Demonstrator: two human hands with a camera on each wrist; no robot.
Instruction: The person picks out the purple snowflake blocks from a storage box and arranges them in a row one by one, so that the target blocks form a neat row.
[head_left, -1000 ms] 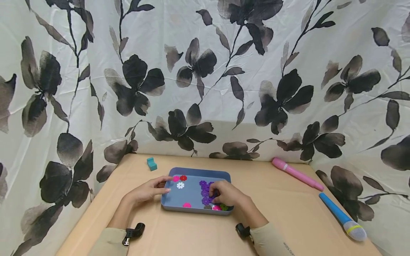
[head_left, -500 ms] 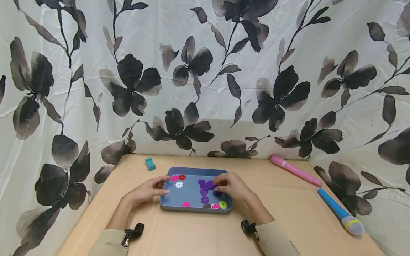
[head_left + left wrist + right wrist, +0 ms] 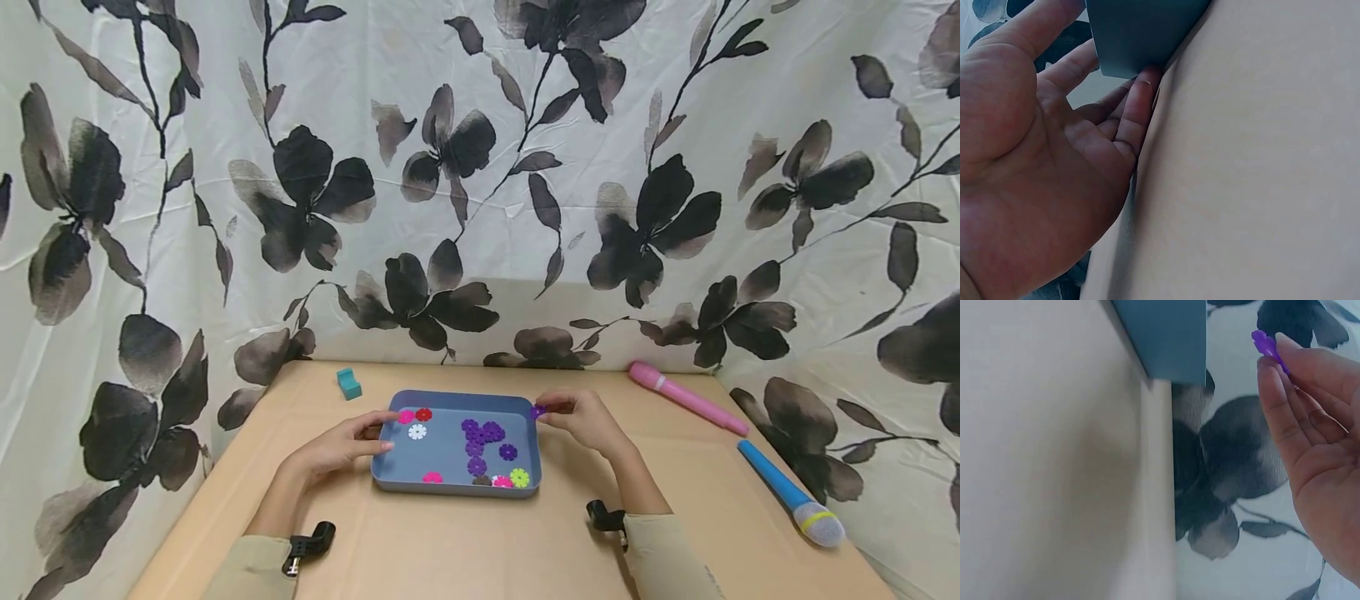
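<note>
A blue-grey tray (image 3: 450, 402) lies on the table with several flower-shaped plastic discs in it. A group of purple discs (image 3: 476, 448) sits right of its middle, with one purple disc (image 3: 507, 452) apart. My left hand (image 3: 347, 443) holds the tray's left side, its thumb and fingers at the rim; the left wrist view shows fingers (image 3: 1138, 109) against the tray's outer wall. Just beyond the right rim, my right hand (image 3: 581, 421) pinches a purple flower-shaped disc (image 3: 1267, 347) between thumb and fingertips, raised above the table.
Inside the tray are also a white disc (image 3: 417, 432), a red disc (image 3: 423, 414), a yellow-green disc (image 3: 519, 477) and pink ones. A teal block (image 3: 348, 384) lies behind, to the left. Pink (image 3: 686, 398) and blue (image 3: 791, 493) toy microphones lie on the right. A floral curtain (image 3: 465, 208) hangs behind.
My right hand has moved from among the purple discs up and right, past the tray's rim, with one purple disc pinched. The left hand has stayed at the tray.
</note>
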